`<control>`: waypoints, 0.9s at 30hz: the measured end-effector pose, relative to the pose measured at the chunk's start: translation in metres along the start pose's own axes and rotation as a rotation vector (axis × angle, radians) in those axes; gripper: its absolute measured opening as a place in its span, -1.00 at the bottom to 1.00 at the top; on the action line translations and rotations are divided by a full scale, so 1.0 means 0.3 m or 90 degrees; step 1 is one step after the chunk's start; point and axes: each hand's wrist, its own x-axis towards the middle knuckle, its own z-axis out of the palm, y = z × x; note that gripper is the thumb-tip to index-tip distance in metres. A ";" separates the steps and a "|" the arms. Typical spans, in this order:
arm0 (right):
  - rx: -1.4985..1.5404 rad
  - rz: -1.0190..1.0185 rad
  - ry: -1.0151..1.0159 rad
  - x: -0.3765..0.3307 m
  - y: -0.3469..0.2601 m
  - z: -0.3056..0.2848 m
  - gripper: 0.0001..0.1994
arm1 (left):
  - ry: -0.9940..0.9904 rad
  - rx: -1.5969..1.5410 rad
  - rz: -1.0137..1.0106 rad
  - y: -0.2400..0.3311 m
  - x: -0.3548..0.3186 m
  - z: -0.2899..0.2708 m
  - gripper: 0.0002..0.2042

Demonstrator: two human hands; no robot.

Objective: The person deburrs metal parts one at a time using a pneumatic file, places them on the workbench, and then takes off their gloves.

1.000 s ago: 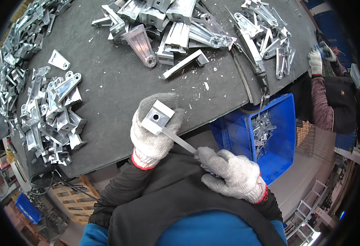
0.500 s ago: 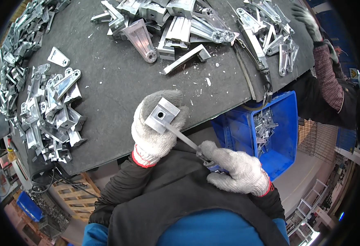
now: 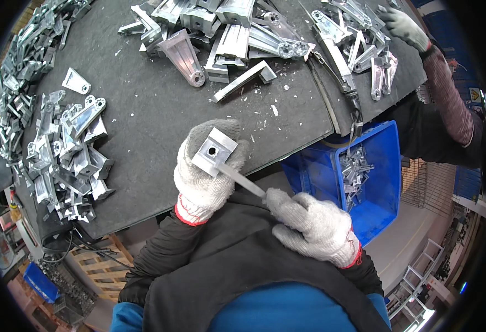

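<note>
A silver cast-metal bracket (image 3: 242,181) spans my two gloved hands, edge-on. Its square foot, which has a round hole, lies against the palm of my left hand (image 3: 207,171), whose fingers curl behind it. From the foot a narrow arm slants down to my right hand (image 3: 316,228), which grips the far end between thumb and fingers. That end is now hidden by the glove. Both hands are at the table's near edge, in front of my dark apron. Beyond them a similar L-shaped bracket (image 3: 247,82) lies on the dark table (image 3: 149,119).
Bracket piles lie at the back (image 3: 234,39), left (image 3: 68,157) and far left (image 3: 32,55). A hand tool with a cable (image 3: 339,63) rests near a right-hand pile. A blue bin (image 3: 375,207) below the edge holds metal pieces. A co-worker's gloved hand (image 3: 403,27) is at far right.
My right hand has shifted slightly left and closed further over the bracket's end, covering it. The co-worker's hand has moved left and down toward the right-hand pile.
</note>
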 end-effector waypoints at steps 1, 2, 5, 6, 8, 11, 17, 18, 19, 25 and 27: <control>-0.052 -0.008 0.050 0.000 -0.004 0.007 -0.36 | -0.003 0.010 0.001 0.001 0.001 0.001 -0.60; -0.112 -0.001 0.085 0.002 -0.005 0.015 -0.38 | -0.007 0.020 0.002 0.001 0.002 0.001 -0.59; -0.184 -0.036 0.199 0.007 0.003 0.039 -0.56 | -0.012 0.034 -0.020 -0.003 0.005 0.006 -0.58; -0.223 -0.043 0.225 0.008 0.009 0.046 -0.59 | -0.009 0.038 -0.023 -0.004 0.007 0.008 -0.58; -0.258 -0.073 0.274 0.019 0.027 0.061 -0.53 | 0.019 0.096 -0.004 -0.005 0.006 0.023 -0.62; -0.295 -0.080 0.291 0.020 0.048 0.071 -0.49 | 0.004 0.062 -0.029 0.006 0.007 0.033 -0.64; -0.340 -0.053 0.284 0.028 0.051 0.066 -0.50 | -0.051 0.088 -0.039 0.024 0.020 0.023 -0.65; -0.326 -0.056 0.281 0.033 0.049 0.065 -0.50 | -0.056 0.087 -0.043 0.019 0.023 0.023 -0.65; -0.325 -0.055 0.296 0.040 0.047 0.065 -0.56 | -0.030 0.087 -0.032 0.012 0.026 0.026 -0.64; -0.315 -0.063 0.314 0.044 0.042 0.058 -0.67 | 0.035 0.086 -0.024 -0.013 0.023 0.041 -0.62; -0.340 -0.052 0.279 0.041 0.043 0.054 -0.68 | -0.006 0.113 -0.071 0.000 0.017 0.033 -0.63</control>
